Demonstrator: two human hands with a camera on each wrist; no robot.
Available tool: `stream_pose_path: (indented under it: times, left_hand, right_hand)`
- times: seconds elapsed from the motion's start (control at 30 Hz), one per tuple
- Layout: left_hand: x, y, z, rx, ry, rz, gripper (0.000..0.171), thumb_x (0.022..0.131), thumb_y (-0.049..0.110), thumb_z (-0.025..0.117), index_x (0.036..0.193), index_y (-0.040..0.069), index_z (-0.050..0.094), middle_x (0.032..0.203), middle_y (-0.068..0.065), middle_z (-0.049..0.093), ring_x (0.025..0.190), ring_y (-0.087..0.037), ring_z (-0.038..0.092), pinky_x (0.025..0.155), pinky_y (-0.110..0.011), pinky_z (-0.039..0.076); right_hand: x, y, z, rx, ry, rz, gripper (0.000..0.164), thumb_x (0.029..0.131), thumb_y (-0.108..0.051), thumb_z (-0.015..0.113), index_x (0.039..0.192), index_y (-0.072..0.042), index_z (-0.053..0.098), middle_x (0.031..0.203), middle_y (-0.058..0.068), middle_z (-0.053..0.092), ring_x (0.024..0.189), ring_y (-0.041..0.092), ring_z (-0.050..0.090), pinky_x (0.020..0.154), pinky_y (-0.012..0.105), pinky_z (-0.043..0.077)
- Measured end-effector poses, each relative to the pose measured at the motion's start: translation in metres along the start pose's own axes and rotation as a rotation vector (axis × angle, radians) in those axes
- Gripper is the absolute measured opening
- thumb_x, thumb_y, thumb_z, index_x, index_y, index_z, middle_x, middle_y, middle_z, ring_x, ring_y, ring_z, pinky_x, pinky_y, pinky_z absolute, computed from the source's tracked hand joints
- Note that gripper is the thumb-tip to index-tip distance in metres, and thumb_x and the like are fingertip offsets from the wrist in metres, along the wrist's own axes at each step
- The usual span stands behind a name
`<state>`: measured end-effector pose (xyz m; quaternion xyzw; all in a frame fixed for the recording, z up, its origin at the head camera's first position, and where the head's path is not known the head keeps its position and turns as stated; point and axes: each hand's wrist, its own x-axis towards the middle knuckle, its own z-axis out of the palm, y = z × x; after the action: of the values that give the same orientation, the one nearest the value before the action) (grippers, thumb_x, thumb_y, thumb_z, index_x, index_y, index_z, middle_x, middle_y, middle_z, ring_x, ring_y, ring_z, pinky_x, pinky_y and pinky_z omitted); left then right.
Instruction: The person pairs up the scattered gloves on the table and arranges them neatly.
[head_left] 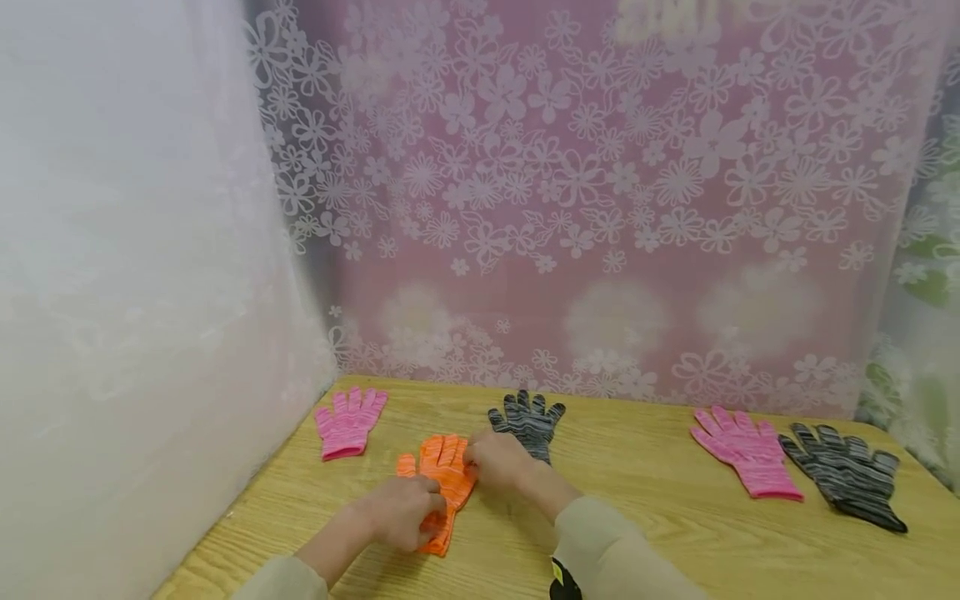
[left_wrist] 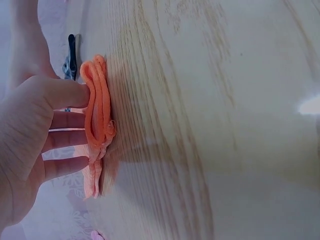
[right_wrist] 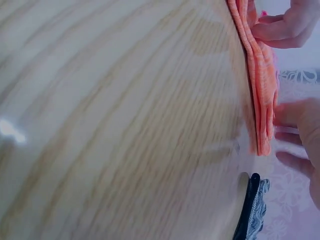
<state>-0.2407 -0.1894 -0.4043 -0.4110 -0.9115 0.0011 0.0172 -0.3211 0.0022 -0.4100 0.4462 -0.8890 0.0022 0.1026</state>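
Observation:
Orange knit gloves (head_left: 454, 482) lie layered flat on the table, fingers toward the back wall. My left hand (head_left: 405, 510) rests over their lower part; in the left wrist view its fingertips and thumb touch the orange cuff (left_wrist: 100, 100), whose edge shows as stacked loops. At the finger end, my right hand (head_left: 501, 458) touches the gloves' right side. Extended fingers of the right hand (right_wrist: 302, 135) meet the orange layers (right_wrist: 261, 95) in the right wrist view. Just behind the right hand lies a grey-and-black striped glove (head_left: 531, 421), its cuff partly hidden.
A pink glove (head_left: 349, 423) lies at the back left of the wooden table (head_left: 630, 492). To the right, another pink glove (head_left: 750, 457) is beside a second grey-and-black glove (head_left: 851, 473). A flowered curtain (head_left: 600, 208) hangs behind, and a pale sheet (head_left: 150, 292) borders the left side.

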Motion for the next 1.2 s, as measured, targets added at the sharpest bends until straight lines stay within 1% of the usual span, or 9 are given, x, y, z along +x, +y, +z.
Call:
stream_pose_path:
  times: [0.1, 0.2, 0.4, 0.53, 0.67, 0.8, 0.93, 1.07, 1.2]
  left_hand:
    - [0.001, 0.000, -0.001, -0.012, -0.014, -0.013, 0.004, 0.081, 0.024, 0.066, 0.085, 0.022, 0.064, 0.076, 0.013, 0.043, 0.062, -0.001, 0.039, 0.055, -0.016, 0.035]
    - [0.002, 0.001, -0.003, -0.025, -0.028, -0.022, 0.004, 0.082, 0.024, 0.065, 0.085, 0.022, 0.064, 0.076, 0.013, 0.043, 0.062, -0.002, 0.039, 0.054, -0.017, 0.035]
    - [0.007, -0.003, -0.007, -0.078, -0.056, -0.059, 0.009, 0.079, 0.022, 0.068, 0.087, 0.020, 0.067, 0.077, 0.013, 0.048, 0.064, -0.002, 0.043, 0.057, -0.019, 0.038]
    - [0.012, -0.009, -0.010, -0.076, -0.024, -0.098, 0.007, 0.078, 0.019, 0.068, 0.084, 0.017, 0.066, 0.077, 0.010, 0.053, 0.064, -0.003, 0.046, 0.060, -0.022, 0.041]
    - [0.017, -0.017, -0.012, -0.040, 0.018, -0.134, 0.003, 0.080, 0.016, 0.066, 0.080, 0.014, 0.064, 0.073, 0.007, 0.051, 0.059, -0.007, 0.045, 0.056, -0.024, 0.040]
    - [0.024, -0.026, -0.011, 0.062, 0.050, -0.182, 0.007, 0.082, 0.019, 0.066, 0.079, 0.014, 0.063, 0.071, 0.005, 0.051, 0.060, -0.012, 0.049, 0.055, -0.027, 0.042]
    - [0.031, -0.036, -0.008, 0.146, 0.093, -0.267, 0.010, 0.085, 0.023, 0.065, 0.082, 0.013, 0.064, 0.076, 0.001, 0.056, 0.073, -0.019, 0.057, 0.071, -0.038, 0.046]
    - [0.036, -0.046, -0.003, 0.125, 0.132, -0.358, 0.013, 0.085, 0.020, 0.065, 0.092, 0.010, 0.066, 0.089, -0.003, 0.060, 0.090, -0.026, 0.057, 0.086, -0.046, 0.041]
    - [0.041, -0.052, 0.003, 0.099, 0.146, -0.402, 0.014, 0.086, 0.019, 0.065, 0.097, 0.009, 0.066, 0.093, -0.005, 0.062, 0.094, -0.027, 0.056, 0.088, -0.046, 0.040]
  right_hand:
    - [-0.001, 0.000, -0.001, 0.010, -0.035, -0.137, 0.008, 0.086, -0.016, 0.064, 0.084, -0.020, 0.071, 0.081, -0.010, 0.058, 0.075, 0.006, 0.055, 0.066, 0.020, 0.044]
    - [-0.004, 0.000, 0.000, 0.020, -0.065, -0.189, 0.008, 0.087, -0.018, 0.064, 0.088, -0.020, 0.072, 0.085, -0.009, 0.060, 0.079, 0.005, 0.056, 0.071, 0.019, 0.044]
    - [-0.007, 0.001, 0.001, 0.041, -0.054, -0.181, 0.010, 0.084, -0.019, 0.065, 0.093, -0.019, 0.071, 0.089, -0.008, 0.057, 0.081, 0.006, 0.054, 0.072, 0.020, 0.043]
    - [-0.007, 0.001, 0.003, 0.039, -0.058, -0.182, 0.012, 0.083, -0.018, 0.065, 0.094, -0.018, 0.070, 0.089, -0.008, 0.056, 0.079, 0.006, 0.053, 0.071, 0.020, 0.042]
    - [-0.007, 0.000, 0.003, 0.027, -0.067, -0.177, 0.013, 0.082, -0.018, 0.065, 0.094, -0.019, 0.069, 0.089, -0.008, 0.055, 0.078, 0.006, 0.052, 0.070, 0.019, 0.042]
    - [-0.008, 0.001, 0.003, 0.019, -0.061, -0.171, 0.016, 0.080, -0.015, 0.065, 0.095, -0.019, 0.069, 0.089, -0.008, 0.055, 0.076, 0.006, 0.051, 0.068, 0.019, 0.041]
    - [-0.008, 0.000, 0.003, 0.008, -0.054, -0.169, 0.019, 0.080, -0.013, 0.064, 0.097, -0.018, 0.069, 0.090, -0.007, 0.056, 0.078, 0.007, 0.052, 0.070, 0.019, 0.041]
    - [-0.008, -0.001, 0.003, 0.005, -0.057, -0.167, 0.018, 0.080, -0.012, 0.064, 0.097, -0.018, 0.068, 0.092, -0.006, 0.057, 0.080, 0.009, 0.052, 0.072, 0.021, 0.042]
    - [-0.009, -0.002, 0.005, -0.011, -0.064, -0.161, 0.019, 0.079, -0.013, 0.064, 0.097, -0.019, 0.068, 0.092, -0.007, 0.056, 0.081, 0.008, 0.052, 0.073, 0.020, 0.042]
